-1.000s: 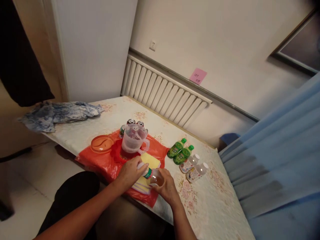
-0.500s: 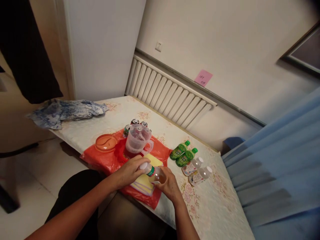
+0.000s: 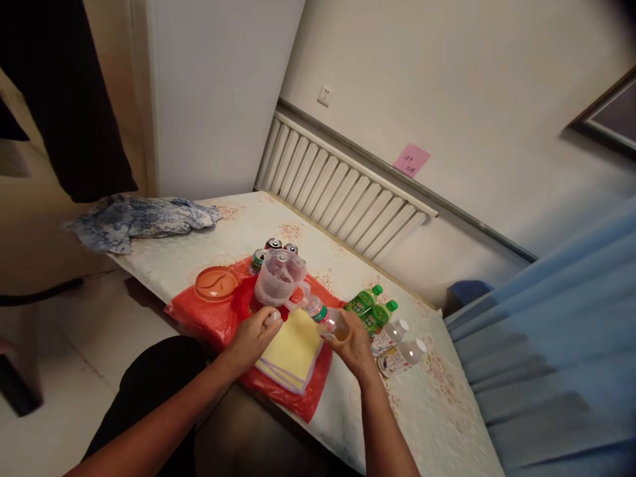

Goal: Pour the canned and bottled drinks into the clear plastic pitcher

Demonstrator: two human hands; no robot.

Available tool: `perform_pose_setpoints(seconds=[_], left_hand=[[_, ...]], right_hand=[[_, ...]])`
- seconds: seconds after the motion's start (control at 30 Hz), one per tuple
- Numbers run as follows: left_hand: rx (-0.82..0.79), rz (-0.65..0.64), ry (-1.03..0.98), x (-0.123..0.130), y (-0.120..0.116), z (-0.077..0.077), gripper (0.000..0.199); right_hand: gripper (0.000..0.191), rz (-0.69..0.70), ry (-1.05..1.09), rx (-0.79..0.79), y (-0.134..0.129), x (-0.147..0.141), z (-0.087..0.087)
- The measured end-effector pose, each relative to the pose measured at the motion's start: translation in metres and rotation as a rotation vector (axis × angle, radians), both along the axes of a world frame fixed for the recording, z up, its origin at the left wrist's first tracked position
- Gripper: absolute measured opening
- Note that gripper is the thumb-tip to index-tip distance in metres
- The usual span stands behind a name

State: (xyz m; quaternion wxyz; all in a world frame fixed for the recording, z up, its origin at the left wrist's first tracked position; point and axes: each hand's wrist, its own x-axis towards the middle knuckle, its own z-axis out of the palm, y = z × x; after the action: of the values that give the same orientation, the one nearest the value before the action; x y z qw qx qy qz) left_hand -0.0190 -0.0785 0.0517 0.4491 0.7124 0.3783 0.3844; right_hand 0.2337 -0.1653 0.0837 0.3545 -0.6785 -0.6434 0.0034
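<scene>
In my right hand (image 3: 354,344) is a clear plastic bottle (image 3: 325,319) with a green label band, tilted with its uncapped neck toward the pitcher; some brownish liquid shows in it. My left hand (image 3: 253,339) is closed around a white bottle cap (image 3: 271,318), apart from the bottle. Just beyond the hands stands a translucent plastic pitcher (image 3: 279,278) with its handle toward the bottle. Beneath my hands a stack of yellow cloths (image 3: 293,351) lies on a red plastic bag (image 3: 199,318). The pitcher's orange lid (image 3: 216,283) rests on the bag, left of the pitcher.
Several drink cans (image 3: 258,260) stand behind the pitcher. Two green bottles (image 3: 378,317) and two white-capped bottles (image 3: 403,356) lie to the right on the flowered tablecloth (image 3: 437,411). A blue-patterned cloth (image 3: 149,222) lies at the far left. A radiator (image 3: 342,192) lines the wall.
My left hand has come away from the bottle with the cap, moving left. My right hand has shifted the open bottle slightly up and right, its neck nearer the pitcher's handle.
</scene>
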Motion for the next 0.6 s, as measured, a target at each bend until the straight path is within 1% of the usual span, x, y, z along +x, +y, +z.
perform_pose_setpoints(seconds=[0.13,0.23,0.4,0.5,0.6], left_hand=[[-0.108,-0.035,-0.019,0.000,-0.008,-0.019,0.034],[-0.136,-0.068,-0.030,-0.002,-0.012,-0.029,0.033],[-0.199,-0.095,-0.022,-0.006,-0.013,-0.033,0.031],[-0.222,-0.117,-0.032,-0.005,-0.014,-0.034,0.032],[-0.230,-0.117,-0.027,-0.004,-0.014,-0.037,0.032]], right_hand=[[0.057,-0.077,-0.271,0.046,0.026,0.018,0.029],[0.057,-0.094,-0.470,0.028,0.044,0.021,0.052],[0.059,-0.090,-0.678,0.005,0.071,0.014,0.083],[0.058,-0.062,-0.752,0.003,0.083,0.010,0.095],[0.054,-0.042,-0.806,-0.013,0.093,0.007,0.103]])
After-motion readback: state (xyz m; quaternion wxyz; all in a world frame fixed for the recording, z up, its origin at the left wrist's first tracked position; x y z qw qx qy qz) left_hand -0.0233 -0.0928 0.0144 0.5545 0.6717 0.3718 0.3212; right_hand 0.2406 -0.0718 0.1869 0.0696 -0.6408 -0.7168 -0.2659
